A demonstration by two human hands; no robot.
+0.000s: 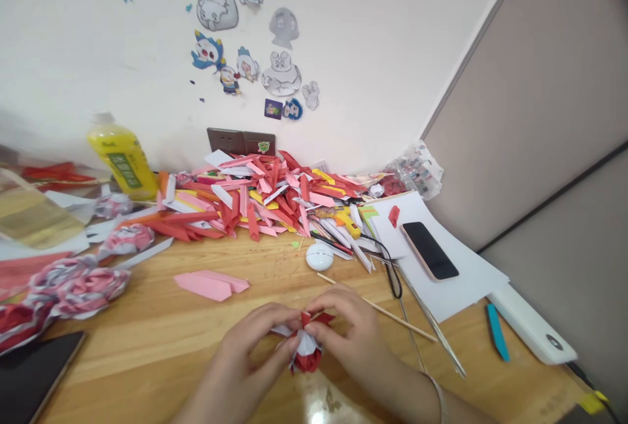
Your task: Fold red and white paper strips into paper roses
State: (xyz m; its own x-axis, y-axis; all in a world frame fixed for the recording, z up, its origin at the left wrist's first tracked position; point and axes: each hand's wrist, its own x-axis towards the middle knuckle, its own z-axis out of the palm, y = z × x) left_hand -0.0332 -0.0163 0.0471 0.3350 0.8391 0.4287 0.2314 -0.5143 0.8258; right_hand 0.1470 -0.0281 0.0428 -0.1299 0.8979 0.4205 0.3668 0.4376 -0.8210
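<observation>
I count one red-and-white paper piece [308, 347], down at the near edge of the wooden table [161, 326], between my two hands. Two pink folded strips [210, 284] lie overlapping beyond my left hand [258, 340]. The pile of folded strips [252, 198] against the wall, in red, pink, white, yellow and orange, is too tangled to count. I see one bottle [125, 162], one yellow glue gun [347, 222], one white round case [319, 257], one thin wooden stick [412, 326], one teal object [498, 332] and one phone [430, 250] on white sheets [436, 300]. One dark-screened device [36, 378] lies at my lower left, near the woven paper clusters [81, 286], which run together. Ten cartoon cutouts [281, 77] are on the wall.

My left thumb and forefinger are nearly closed, pinching the piece from its left side. The thumb and forefinger of my right hand [350, 324] grip it near its top, where red points stick out; my fingertips almost meet there. Both hands are grasping this one piece.

The bottle has a green label with vertical characters, too blurred for me to read. The marking on the round case is too faint to make out.
</observation>
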